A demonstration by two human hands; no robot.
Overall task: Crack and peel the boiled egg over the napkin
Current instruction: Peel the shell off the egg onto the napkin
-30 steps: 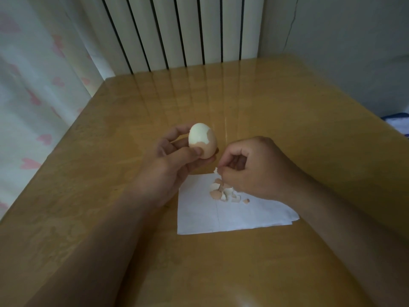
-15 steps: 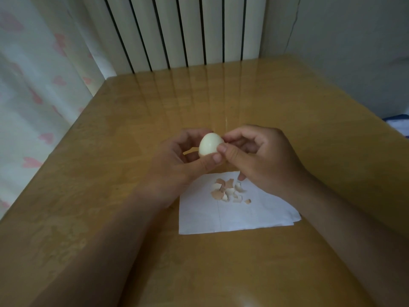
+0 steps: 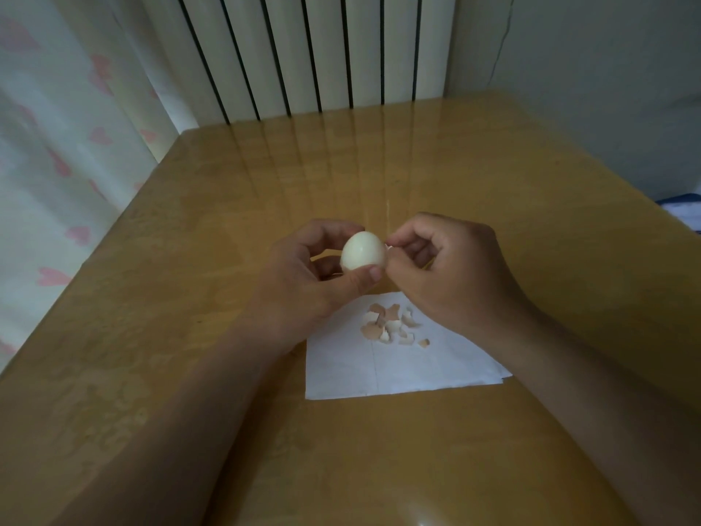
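My left hand (image 3: pixel 303 282) grips the boiled egg (image 3: pixel 362 255) between thumb and fingers, just beyond the far edge of the napkin. The side of the egg facing me is bare and white. My right hand (image 3: pixel 447 275) is at the egg's right side, its thumb and forefinger pinching a small white bit of shell (image 3: pixel 389 247) against the egg. The white napkin (image 3: pixel 398 370) lies flat on the table below the hands. A pile of several brown and white shell pieces (image 3: pixel 390 324) rests on its far part.
The wooden table (image 3: pixel 189 298) is glossy, with its left edge next to a curtain with pink hearts (image 3: pixel 49 176). A white radiator (image 3: pixel 303 55) stands behind the far edge. A blue and white object (image 3: pixel 682 206) shows at the right border.
My right hand rose from the shell pile on the napkin to the egg's right side and pinched shell there. My left hand turned the egg, so its brown shell patch no longer shows.
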